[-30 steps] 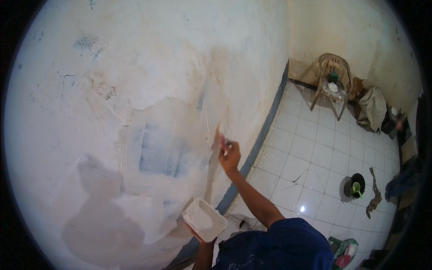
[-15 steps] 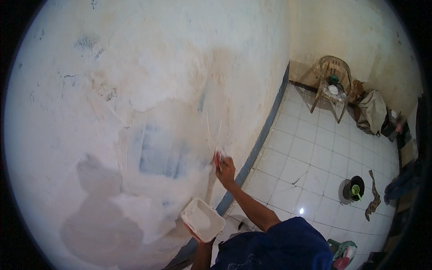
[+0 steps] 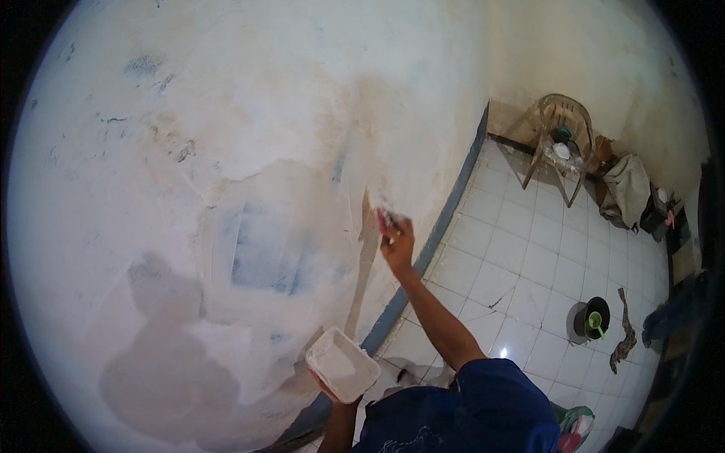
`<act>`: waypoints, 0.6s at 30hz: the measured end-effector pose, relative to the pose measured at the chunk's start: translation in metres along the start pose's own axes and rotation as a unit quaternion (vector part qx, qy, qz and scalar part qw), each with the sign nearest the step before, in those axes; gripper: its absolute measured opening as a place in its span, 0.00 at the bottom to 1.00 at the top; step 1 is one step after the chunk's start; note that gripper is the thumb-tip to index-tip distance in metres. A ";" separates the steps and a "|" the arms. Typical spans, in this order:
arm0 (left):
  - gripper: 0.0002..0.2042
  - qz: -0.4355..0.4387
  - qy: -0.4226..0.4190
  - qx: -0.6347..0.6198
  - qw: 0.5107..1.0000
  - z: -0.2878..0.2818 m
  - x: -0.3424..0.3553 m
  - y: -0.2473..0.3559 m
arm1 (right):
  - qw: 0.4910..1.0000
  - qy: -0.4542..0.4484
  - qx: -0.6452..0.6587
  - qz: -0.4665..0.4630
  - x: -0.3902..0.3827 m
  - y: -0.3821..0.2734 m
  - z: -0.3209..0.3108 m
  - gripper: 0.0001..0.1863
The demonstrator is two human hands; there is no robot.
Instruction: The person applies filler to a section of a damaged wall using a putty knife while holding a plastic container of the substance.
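My right hand grips a putty knife with red showing at the fingers. Motion smears its blade, which is close to the wall; whether it touches cannot be made out. In my left hand, low by the wall, rests a white rectangular tub, tilted, with pale paste inside. The fingers wrap its side from below. Off-white filler covers much of the wall around a bluish bare patch, with ridges and streaks to its right.
A blue-grey band runs along the wall's foot beside white floor tiles. A plastic chair stands in the far corner, next to a draped cloth. Right of me are a dark bucket with a green dipper and a crumpled rag.
My right hand has moved up along the wall and slightly right with the putty knife. The left hand and tub are almost unmoved.
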State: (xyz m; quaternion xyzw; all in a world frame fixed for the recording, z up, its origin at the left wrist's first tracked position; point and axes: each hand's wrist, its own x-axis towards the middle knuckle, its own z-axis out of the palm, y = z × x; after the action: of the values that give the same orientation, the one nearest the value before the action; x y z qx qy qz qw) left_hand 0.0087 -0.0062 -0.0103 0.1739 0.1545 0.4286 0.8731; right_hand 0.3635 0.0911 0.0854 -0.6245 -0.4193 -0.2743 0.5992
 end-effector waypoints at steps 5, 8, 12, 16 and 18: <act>0.40 -0.001 -0.014 -0.027 1.000 0.002 -0.001 0.001 | 0.994 -0.105 0.025 0.012 -0.138 -0.046 -0.011 0.28; 0.41 0.006 0.007 -0.028 1.000 -0.006 -0.001 0.004 | 0.993 -0.095 0.064 0.006 -0.138 -0.045 -0.030 0.30; 0.46 0.029 0.030 -0.023 0.999 -0.002 0.006 0.001 | 0.999 0.022 0.022 -0.031 -0.022 -0.038 -0.029 0.26; 0.49 0.033 0.026 -0.032 0.999 -0.001 0.007 -0.004 | 0.995 0.079 0.019 -0.064 0.099 -0.023 -0.015 0.28; 0.49 0.030 0.009 -0.048 0.998 -0.003 0.006 -0.004 | 0.990 0.046 0.054 -0.120 0.114 -0.020 -0.004 0.30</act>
State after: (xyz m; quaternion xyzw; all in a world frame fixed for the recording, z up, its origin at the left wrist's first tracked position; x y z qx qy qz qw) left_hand 0.0140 -0.0037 -0.0152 0.1325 0.1366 0.4633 0.8655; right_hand 0.4036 0.1076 0.1930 -0.5234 -0.4774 -0.3492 0.6134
